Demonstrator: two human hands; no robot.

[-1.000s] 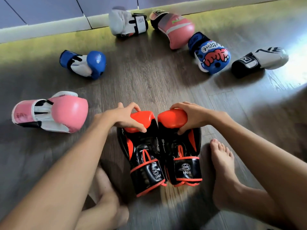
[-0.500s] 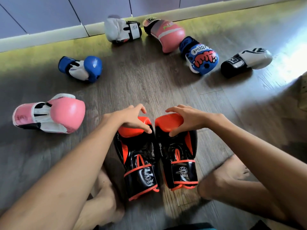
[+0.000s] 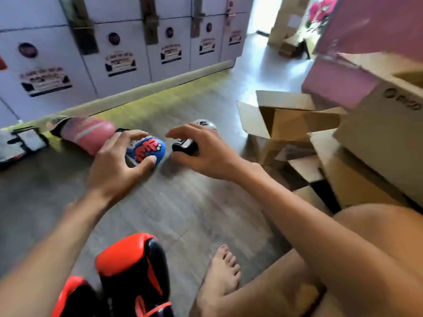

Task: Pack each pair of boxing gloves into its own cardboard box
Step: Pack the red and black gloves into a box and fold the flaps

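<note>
Hovering above the floor [image 3: 183, 213] with left hand [image 3: 114, 165] and right hand [image 3: 206, 154], both spread-fingered and loosely bent, gripping nothing. Leaves the red-and-black gloves [image 3: 132, 266] lying together near the feet, unpacked, well apart from the open cardboard box [image 3: 290, 124] at the right. Could go wrong by mixing pairs: easy to snatch the blue glove [image 3: 148, 148] and the black-and-white glove [image 3: 185, 145] as one set, lying just beside each other behind the hands, with the pink glove [image 3: 89, 133] close by. Cannot tell, through the blur, whether fingertips touch either. Might also knock the box's raised flaps or the stacked boxes [image 3: 377, 156] beside it when swinging across, tipping cardboard down and crushing the opening.
</note>
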